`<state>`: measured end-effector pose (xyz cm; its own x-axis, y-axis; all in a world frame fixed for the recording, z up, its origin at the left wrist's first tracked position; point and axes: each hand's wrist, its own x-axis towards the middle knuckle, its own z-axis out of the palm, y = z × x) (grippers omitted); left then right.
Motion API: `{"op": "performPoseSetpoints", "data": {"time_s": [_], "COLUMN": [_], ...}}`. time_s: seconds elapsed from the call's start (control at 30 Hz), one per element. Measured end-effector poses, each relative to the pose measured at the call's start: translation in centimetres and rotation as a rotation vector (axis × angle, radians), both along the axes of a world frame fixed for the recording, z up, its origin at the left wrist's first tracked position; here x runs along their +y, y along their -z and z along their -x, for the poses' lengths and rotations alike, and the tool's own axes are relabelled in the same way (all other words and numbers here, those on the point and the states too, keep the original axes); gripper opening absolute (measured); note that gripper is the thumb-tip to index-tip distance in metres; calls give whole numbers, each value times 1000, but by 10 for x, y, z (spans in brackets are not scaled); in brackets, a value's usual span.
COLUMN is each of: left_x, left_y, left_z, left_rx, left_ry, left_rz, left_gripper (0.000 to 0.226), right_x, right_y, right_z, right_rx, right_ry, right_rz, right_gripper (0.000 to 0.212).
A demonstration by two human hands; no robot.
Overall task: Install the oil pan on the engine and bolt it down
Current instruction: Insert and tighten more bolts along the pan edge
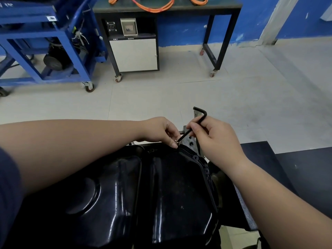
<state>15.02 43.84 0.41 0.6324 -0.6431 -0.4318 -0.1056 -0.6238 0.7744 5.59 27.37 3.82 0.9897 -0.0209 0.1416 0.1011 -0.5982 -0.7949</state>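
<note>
We lean over the glossy black oil pan (143, 191), which fills the foreground beneath our forearms. At its far right corner our left hand (161, 130) pinches a small bolt (177, 141) against the rim, and our right hand (213, 139) grips the long leg of a black hex key (195, 123), its tip at the bolt head. Just beyond that corner stands a grey metal bracket (190, 141). Right of the pan a dark tabletop (296, 168) runs alongside. Past the pan's far edge pale floor (161, 94) stretches to a black wheeled bench (215, 9) and a blue cart (36, 34) against a blue wall (188, 27).
</note>
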Motion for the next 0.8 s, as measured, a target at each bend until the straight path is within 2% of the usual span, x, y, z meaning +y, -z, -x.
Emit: {"op": "performPoseSetpoints", "data": {"time_s": [0.17,0.3,0.4,0.47,0.57,0.67,0.8], "left_x": [-2,-2,-2,-2,-2,-1,6], "left_y": [-1,-2,-3,-5,-8,-12,-18], "left_z": [0,0,-1,-1,-1,-3,-5], "left_rx": [-25,-67,-92,-111,-154,-167,-110], "left_ry": [36,46,52,69,103,105,102], "left_rz": [-24,-39,-52,-80,-111,-102,-87], "left_gripper": [38,38,30,11,9,27,31], "right_x": [2,3,3,5,8,12,15], "right_y": [-4,-6,-6,-8,-9,-10,-11], "right_z": [-6,-10,-16,-19,-21,-20,-19], "right_rx": [36,55,65,72,103,104,94], "right_ry": [-75,-95,-92,-91,-105,-137,-163], "right_rz": [114,146,161,152,99,55,84], "right_gripper": [16,15,15,15,16,19,17]}}
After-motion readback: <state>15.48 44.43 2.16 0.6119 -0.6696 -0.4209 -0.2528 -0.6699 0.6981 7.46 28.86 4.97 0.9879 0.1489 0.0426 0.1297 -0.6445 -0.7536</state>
